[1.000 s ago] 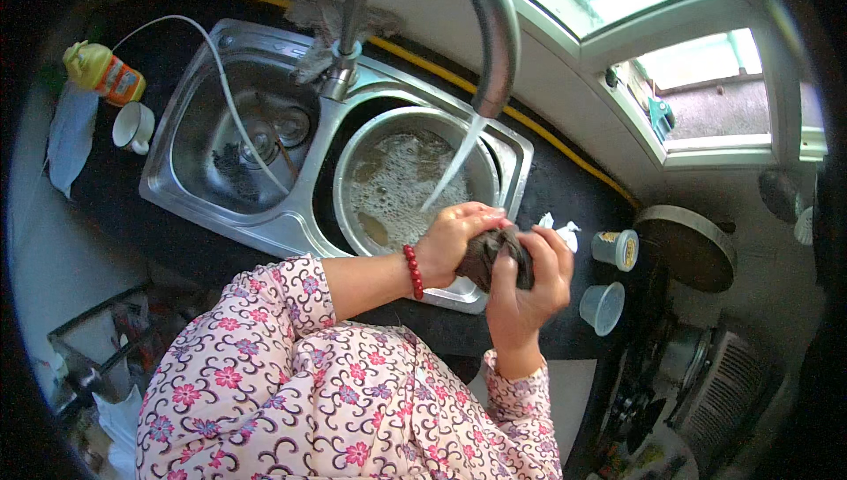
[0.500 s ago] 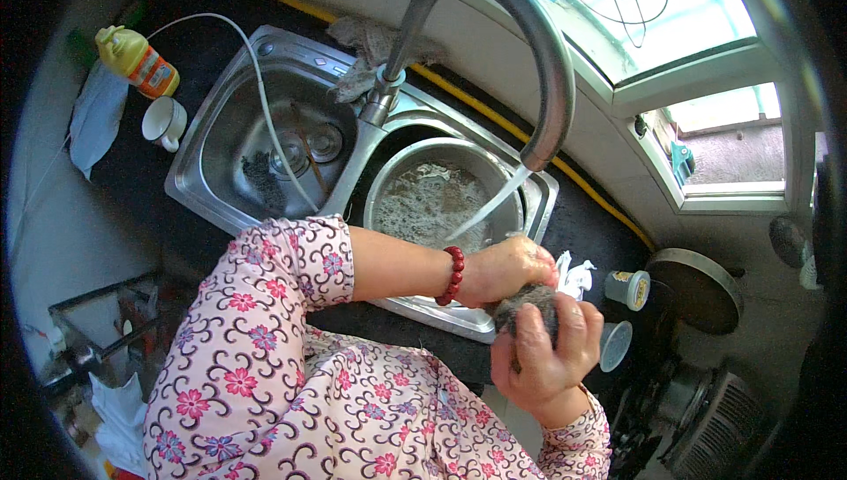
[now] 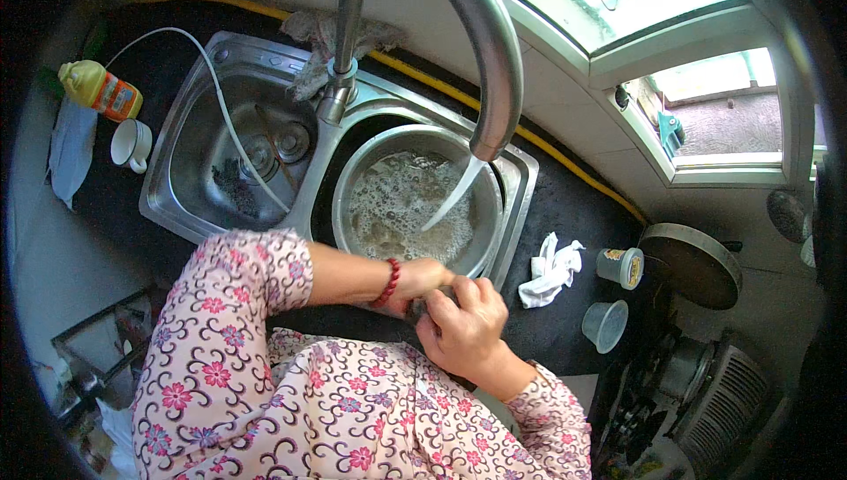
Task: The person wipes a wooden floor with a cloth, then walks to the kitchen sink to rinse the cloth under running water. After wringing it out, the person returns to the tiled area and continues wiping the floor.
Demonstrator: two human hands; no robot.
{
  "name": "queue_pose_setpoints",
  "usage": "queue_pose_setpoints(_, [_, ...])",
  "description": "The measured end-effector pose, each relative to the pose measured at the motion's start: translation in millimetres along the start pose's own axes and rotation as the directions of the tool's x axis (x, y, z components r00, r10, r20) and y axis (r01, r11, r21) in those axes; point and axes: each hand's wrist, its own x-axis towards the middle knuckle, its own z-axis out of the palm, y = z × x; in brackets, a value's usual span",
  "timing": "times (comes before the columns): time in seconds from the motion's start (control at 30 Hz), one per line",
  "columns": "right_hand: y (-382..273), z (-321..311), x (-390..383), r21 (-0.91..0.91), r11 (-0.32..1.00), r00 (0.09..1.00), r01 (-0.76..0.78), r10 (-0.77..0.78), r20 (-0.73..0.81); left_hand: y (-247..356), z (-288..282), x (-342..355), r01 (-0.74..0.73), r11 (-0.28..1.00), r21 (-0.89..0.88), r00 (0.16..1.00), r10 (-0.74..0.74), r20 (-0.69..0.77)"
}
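Observation:
Both my hands are close together over the near rim of the right-hand sink bowl. My right hand [image 3: 466,323] is closed around a dark grey, fuzzy clump like a scouring pad [image 3: 418,310], mostly hidden by the fingers. Pressed against it is my left hand [image 3: 416,283], with a red bead bracelet on the wrist; its fingers are largely covered. Just beyond them a round metal basin [image 3: 338,206] holds murky, bubbly water [image 3: 406,202]. Water runs into it from the curved faucet [image 3: 503,83].
On the left sits the other sink bowl [image 3: 190,162], crossed by a white hose [image 3: 216,83]. A yellow bottle [image 3: 101,90] and white mug [image 3: 131,145] stand beyond it. To the right are a crumpled white cloth [image 3: 552,270], two plastic tubs [image 3: 620,267] [image 3: 605,326] and a round pan [image 3: 693,266].
Both hands have moved left and closer to my body, with the grey clump now more enclosed. The view has shifted, and the white cloth is fully uncovered.

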Motion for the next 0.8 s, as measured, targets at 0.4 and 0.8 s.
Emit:
queue_pose_setpoints(0.4, [6.7,86.3,-5.1,0.800,0.010,0.624,-0.600,0.632,0.460,-19.0,-84.5,-68.8,-0.244,0.898,-0.365,0.942,0.131,-0.308])
queue_pose_setpoints(0.8, [1.5,92.4,40.9,0.785,-0.568,0.564,-0.248,0.574,0.593,30.8,-116.7,-78.5,-0.594,0.802,0.066,0.731,0.572,-0.372])
